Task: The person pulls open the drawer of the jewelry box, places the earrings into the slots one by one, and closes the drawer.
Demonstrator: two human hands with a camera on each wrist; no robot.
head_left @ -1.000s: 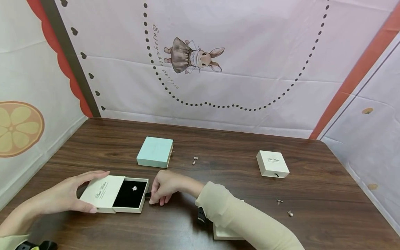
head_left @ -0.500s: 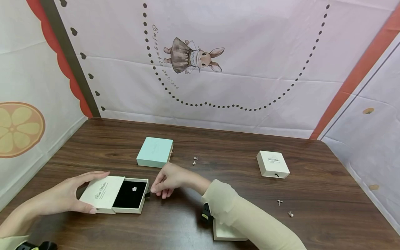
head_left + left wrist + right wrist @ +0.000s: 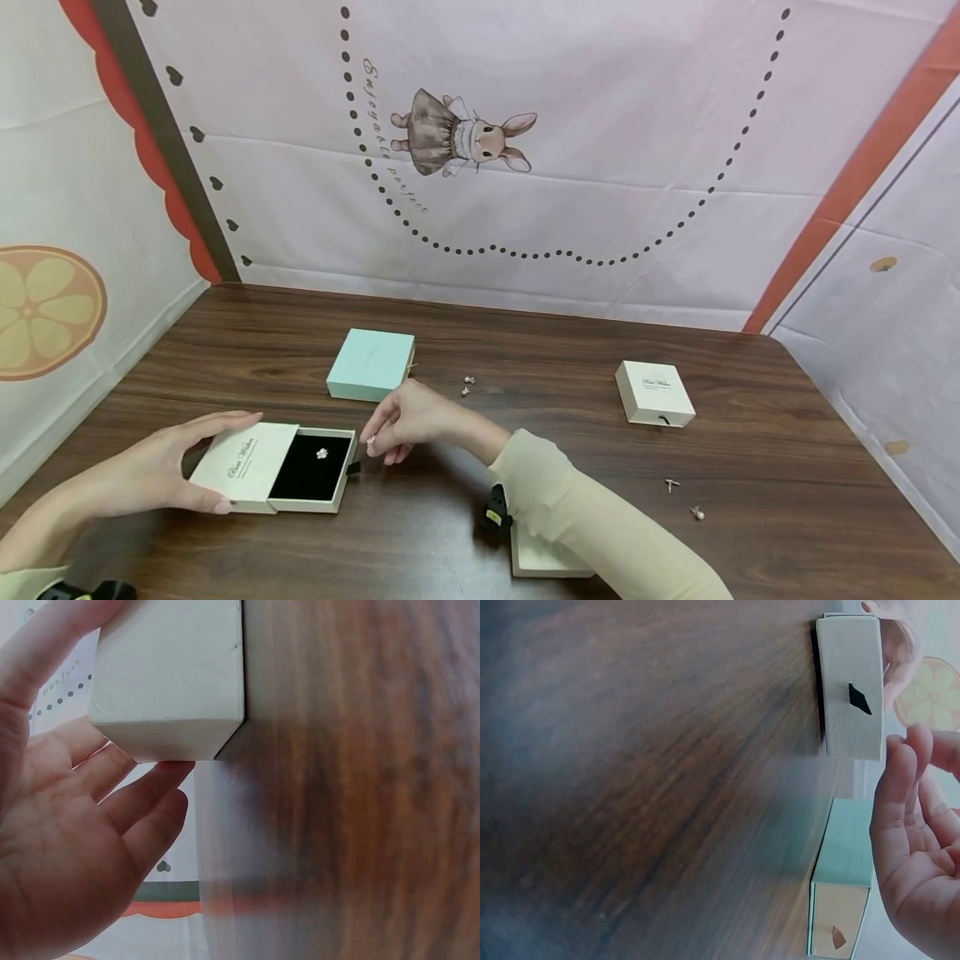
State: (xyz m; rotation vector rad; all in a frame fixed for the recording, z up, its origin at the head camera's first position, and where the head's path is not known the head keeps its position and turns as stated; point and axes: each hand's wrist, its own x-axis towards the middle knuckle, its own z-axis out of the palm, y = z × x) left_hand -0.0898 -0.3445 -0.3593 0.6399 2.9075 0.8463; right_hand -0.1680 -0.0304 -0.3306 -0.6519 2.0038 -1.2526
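Note:
My left hand grips the cream sleeve of a jewelry box, thumb on the near side and fingers at the far side. Its drawer is slid partly out to the right, baring a black lining with a flower-shaped stud earring on it. Just right of the drawer, my right hand pinches a small shiny earring between thumb and index finger. In the right wrist view the black pull tab hangs from the drawer front, apart from the right fingers.
A mint-green box stands behind the right hand, with two small earrings to its right. Farther right are a closed cream box and two pearl-like earrings. Another cream box lies partly under the right forearm.
My right hand has let go of the black pull tab and moved up and slightly away from the drawer. The earring at its fingertips now shows. The left hand has stayed put.

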